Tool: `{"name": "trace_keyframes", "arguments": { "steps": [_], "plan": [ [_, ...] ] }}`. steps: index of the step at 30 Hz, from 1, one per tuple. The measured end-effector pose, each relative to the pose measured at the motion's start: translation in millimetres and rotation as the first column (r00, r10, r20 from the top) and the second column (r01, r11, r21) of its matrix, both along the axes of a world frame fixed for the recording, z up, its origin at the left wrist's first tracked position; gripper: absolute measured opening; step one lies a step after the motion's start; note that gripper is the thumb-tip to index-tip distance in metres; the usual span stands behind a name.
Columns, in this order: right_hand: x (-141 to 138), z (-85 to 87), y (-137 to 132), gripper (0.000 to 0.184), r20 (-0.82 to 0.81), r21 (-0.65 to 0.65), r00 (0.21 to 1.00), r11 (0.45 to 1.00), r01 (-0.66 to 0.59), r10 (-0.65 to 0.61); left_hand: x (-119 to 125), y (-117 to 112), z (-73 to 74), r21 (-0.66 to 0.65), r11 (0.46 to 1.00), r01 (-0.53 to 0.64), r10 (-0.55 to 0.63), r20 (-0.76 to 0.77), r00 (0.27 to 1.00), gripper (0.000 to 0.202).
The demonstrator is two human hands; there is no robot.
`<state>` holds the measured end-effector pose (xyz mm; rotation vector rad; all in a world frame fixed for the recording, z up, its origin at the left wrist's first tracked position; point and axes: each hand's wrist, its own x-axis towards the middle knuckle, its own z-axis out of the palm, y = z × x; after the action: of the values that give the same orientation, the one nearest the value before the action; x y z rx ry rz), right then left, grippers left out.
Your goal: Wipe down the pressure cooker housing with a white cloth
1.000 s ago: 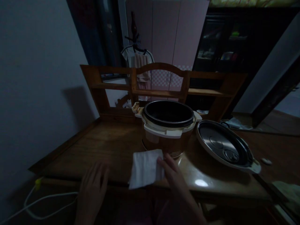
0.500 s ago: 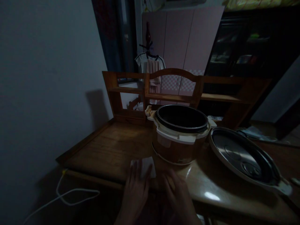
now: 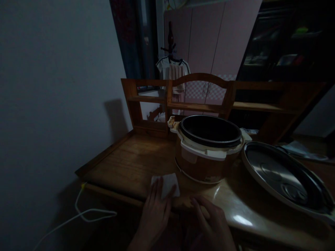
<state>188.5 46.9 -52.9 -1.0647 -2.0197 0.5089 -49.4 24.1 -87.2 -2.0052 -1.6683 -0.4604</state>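
Note:
My left hand (image 3: 157, 207) lies on a small white square (image 3: 170, 183), a folded cloth or tissue, at the front of the wooden desk (image 3: 125, 157). Its fingers are stretched out over the left part of the square. To the right, my right hand (image 3: 211, 218) is at the desk's front edge, thumb and forefinger apart and the other fingers partly hidden. I see nothing held in it. Behind the hands stands an uncovered electric cooker (image 3: 199, 164) with a dark inner pot (image 3: 209, 130). Its round lid (image 3: 282, 177) lies inner side up on the right.
A wooden shelf frame (image 3: 199, 106) rises along the desk's back. The wall (image 3: 65, 87) borders the left side. A white cord (image 3: 96, 211) hangs off the front left corner. Clothes (image 3: 174, 69) hang farther back, before a pink wardrobe (image 3: 201, 45). The room is dim.
My view has turned slightly left, so everything appears farther right. The left hand stays on the white square, and the right hand remains by the desk edge.

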Motion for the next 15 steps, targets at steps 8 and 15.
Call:
{"name": "trace_keyframes", "arguments": {
  "steps": [8,15],
  "plan": [
    [8,8.3,-5,0.043,0.03,-0.015,0.998,0.999,-0.048,0.048,7,0,-11.8,0.039,0.999,-0.002,0.002,-0.012,1.0,0.054],
    [20,28.1,-9,0.04,-0.008,-0.201,1.0,0.979,0.015,-0.017,-44,13,-17.5,0.021,1.0,-0.006,0.008,-0.1,0.995,0.05]
  ]
}}
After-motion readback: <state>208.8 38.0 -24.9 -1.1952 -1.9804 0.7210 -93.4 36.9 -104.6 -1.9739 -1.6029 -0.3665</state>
